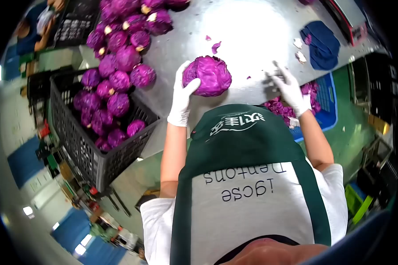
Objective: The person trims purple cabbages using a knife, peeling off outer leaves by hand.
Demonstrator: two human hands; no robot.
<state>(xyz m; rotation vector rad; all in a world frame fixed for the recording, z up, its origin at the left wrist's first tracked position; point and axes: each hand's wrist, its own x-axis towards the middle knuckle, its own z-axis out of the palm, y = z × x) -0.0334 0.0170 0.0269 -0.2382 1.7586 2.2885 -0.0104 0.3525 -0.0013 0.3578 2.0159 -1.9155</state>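
Note:
A round red cabbage (208, 76) with shiny purple leaves is at the metal table's near side. My left hand (181, 92), in a white glove, grips it from the left, thumb on the near face and the fingers partly hidden behind it. To the right, my right hand (291, 89), also gloved in white, is apart from the cabbage with its fingers spread. It hangs near the table edge above a blue crate (333, 99) of purple leaf scraps (279, 108). Small purple leaf bits (216, 47) lie beyond the cabbage.
Many red cabbages (127, 58) are heaped at the table's left. More fill a black plastic crate (102, 164) against the table's left edge. A dark blue cloth (321, 46) and pale scraps (300, 57) lie at right, near a red-and-grey device (347, 20). Another person (37, 26) is at far left.

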